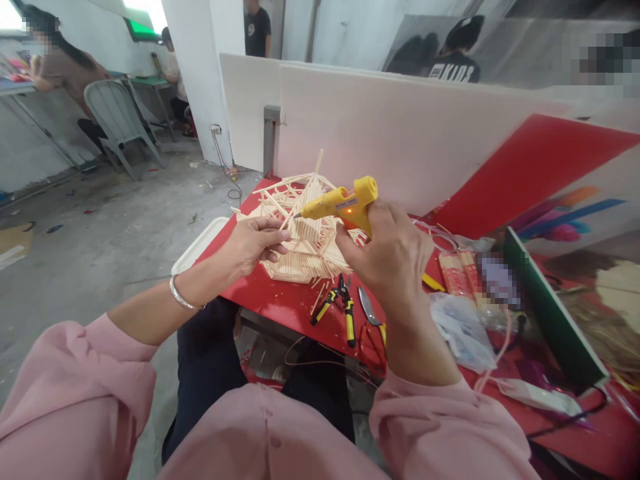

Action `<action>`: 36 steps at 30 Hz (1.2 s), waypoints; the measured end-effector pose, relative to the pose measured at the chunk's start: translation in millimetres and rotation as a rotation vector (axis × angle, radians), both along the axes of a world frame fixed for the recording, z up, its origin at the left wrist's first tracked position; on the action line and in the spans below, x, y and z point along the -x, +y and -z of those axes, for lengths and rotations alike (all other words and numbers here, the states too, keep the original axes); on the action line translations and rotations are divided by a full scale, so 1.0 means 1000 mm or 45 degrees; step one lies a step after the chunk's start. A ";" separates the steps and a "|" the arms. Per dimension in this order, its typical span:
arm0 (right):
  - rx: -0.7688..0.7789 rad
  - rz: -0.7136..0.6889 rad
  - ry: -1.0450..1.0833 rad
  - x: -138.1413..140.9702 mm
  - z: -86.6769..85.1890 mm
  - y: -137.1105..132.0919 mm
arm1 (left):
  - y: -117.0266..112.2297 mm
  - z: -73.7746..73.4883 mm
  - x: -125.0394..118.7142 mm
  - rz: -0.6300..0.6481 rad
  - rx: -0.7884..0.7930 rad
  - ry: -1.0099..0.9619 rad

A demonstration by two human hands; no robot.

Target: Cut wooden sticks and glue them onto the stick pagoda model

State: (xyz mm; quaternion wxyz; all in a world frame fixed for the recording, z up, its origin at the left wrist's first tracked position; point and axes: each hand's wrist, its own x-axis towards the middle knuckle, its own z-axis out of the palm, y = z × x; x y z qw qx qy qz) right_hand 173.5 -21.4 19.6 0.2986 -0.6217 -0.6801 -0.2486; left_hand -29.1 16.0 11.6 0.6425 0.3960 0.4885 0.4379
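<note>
My right hand (389, 252) is wrapped round a yellow hot glue gun (333, 201), whose small orange light is lit. The gun's nozzle points left, close to the fingertips of my left hand (256, 244). Between the thumb and fingers of that hand a thin wooden stick (287, 221) is pinched, right by the nozzle tip. Behind and below both hands stands a model built from pale wooden sticks (314, 243), with loose sticks about it. Whether the nozzle touches the stick, I cannot tell.
On the red table (280, 303) lie yellow-black wire strippers (345, 303) and shears (369, 308). To the right are a plastic bag (463, 330), red-and-white packets (457, 273) and an upright green board (555, 313). White panels (380, 133) stand behind. Other people sit farther off.
</note>
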 end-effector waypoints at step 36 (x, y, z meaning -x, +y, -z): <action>0.015 0.035 0.086 -0.003 0.001 -0.005 | -0.001 -0.002 0.010 0.051 0.018 0.105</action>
